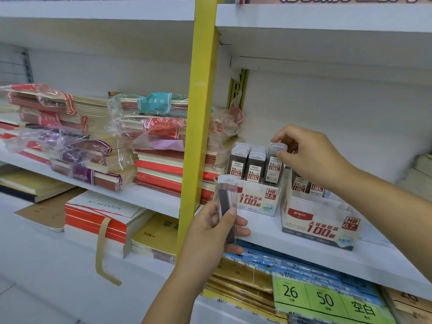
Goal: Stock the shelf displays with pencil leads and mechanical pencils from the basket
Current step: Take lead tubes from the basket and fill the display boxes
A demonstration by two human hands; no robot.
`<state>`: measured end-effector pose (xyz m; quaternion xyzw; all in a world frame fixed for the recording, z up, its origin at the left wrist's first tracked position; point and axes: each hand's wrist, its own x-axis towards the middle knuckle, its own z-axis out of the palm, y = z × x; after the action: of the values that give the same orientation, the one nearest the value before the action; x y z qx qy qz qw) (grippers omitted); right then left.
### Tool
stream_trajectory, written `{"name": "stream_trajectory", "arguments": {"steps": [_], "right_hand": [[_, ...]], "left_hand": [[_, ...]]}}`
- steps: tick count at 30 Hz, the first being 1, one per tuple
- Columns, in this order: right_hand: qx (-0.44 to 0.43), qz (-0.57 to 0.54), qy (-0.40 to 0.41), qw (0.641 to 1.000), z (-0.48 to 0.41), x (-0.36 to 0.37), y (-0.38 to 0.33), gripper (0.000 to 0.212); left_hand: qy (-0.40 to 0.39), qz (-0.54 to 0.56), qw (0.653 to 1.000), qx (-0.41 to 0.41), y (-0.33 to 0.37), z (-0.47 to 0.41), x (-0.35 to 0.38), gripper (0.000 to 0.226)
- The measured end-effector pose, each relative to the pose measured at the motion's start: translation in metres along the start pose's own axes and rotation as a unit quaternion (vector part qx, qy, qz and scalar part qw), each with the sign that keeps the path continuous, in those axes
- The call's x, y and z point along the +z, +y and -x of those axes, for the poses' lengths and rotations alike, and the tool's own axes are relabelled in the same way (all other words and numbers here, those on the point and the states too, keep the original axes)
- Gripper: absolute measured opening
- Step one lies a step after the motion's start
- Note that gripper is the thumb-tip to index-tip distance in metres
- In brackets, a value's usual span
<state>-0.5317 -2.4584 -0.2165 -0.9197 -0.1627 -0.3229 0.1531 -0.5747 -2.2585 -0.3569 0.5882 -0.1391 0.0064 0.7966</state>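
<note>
Here, your right hand [311, 155] and left hand [210, 232] each grip a lead case.
The right hand pinches the top of the first case [273, 166], standing in the display box [257, 203]; below it, the left hand clasps the second case [226, 202] upright.

Dark lead case [225, 195] held upright; second case [274, 165] stands raised in 0.5 box [254, 203].
</note>
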Motion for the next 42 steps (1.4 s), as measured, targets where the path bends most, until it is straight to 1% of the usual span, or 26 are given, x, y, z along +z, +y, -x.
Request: {"name": "stream_trajectory", "arguments": {"steps": [2,6,9,12,14,16,17,19,21,24,26,28,30,32,35,37,39,40,42], "right_hand": [[0.008,0.007,-0.01,1.0,-0.001,0.003,0.003,0.018],[0.008,0.092,-0.015,0.996,-0.005,0.011,0.01,0.015],[-0.011,0.166,0.008,0.986,-0.007,0.015,0.014,0.018],[-0.005,0.199,0.014,0.98,-0.006,0.013,0.014,0.025],[-0.014,0.163,0.032,0.986,0.002,0.01,0.009,0.027],[-0.011,0.051,0.03,0.998,0.018,0.005,-0.006,0.024],[-0.005,-0.016,0.01,1.0,0.028,0.002,-0.015,0.022],[0.006,-0.123,-0.047,0.991,0.047,0.001,-0.032,0.017],[0.021,-0.172,-0.088,0.981,0.059,0.006,-0.042,0.018],[0.049,-0.204,-0.093,0.973,0.065,0.012,-0.048,0.02],[0.079,-0.231,-0.099,0.965,0.067,0.01,-0.045,0.025],[0.121,-0.252,-0.104,0.955,0.07,0.006,-0.039,0.029],[0.149,-0.276,-0.095,0.945,0.073,0.004,-0.035,0.026],[0.154,-0.29,-0.079,0.941,0.075,0.004,-0.033,0.021],[0.135,-0.315,-0.065,0.937,0.075,0.003,-0.032,0.016],[0.107,-0.315,-0.061,0.941,0.073,0.0,-0.031,0.014],[0.086,-0.298,-0.039,0.95,0.067,-0.006,-0.028,0.016],[0.081,-0.294,-0.01,0.952,0.063,-0.011,-0.026,0.017],[0.071,-0.282,0.064,0.955,0.053,-0.023,-0.02,0.017]], "left_hand": [[-0.002,0.0,1.0,-0.003,0.0,0.0,-0.001,0.012],[-0.007,-0.001,1.0,-0.008,0.0,-0.001,-0.001,0.016],[-0.009,-0.009,1.0,-0.001,-0.001,-0.001,0.001,0.016],[-0.002,-0.005,1.0,0.008,-0.001,0.0,0.003,0.018],[0.001,-0.006,1.0,0.019,-0.001,0.0,0.005,0.024],[0.004,-0.014,0.999,0.033,-0.001,0.0,0.007,0.033],[0.008,-0.021,0.999,0.042,-0.001,0.0,0.009,0.034],[0.013,-0.051,0.996,0.07,-0.002,0.0,0.013,0.032],[0.009,-0.096,0.99,0.101,-0.002,0.003,0.019,0.034],[-0.022,-0.155,0.98,0.121,-0.002,0.008,0.029,0.035],[-0.033,-0.145,0.984,0.1,-0.001,0.01,0.031,0.034],[-0.04,-0.129,0.988,0.08,-0.001,0.009,0.03,0.039],[-0.044,-0.115,0.99,0.069,-0.002,0.007,0.027,0.042],[-0.045,-0.092,0.993,0.063,-0.004,0.005,0.028,0.039],[-0.043,-0.079,0.994,0.06,-0.006,0.003,0.031,0.032],[-0.04,-0.082,0.994,0.068,-0.005,0.001,0.033,0.038],[-0.025,-0.13,0.986,0.101,-0.005,-0.002,0.034,0.043],[-0.006,-0.175,0.976,0.132,-0.005,-0.003,0.034,0.04],[0.036,-0.281,0.936,0.208,-0.004,-0.005,0.032,0.039]]}}
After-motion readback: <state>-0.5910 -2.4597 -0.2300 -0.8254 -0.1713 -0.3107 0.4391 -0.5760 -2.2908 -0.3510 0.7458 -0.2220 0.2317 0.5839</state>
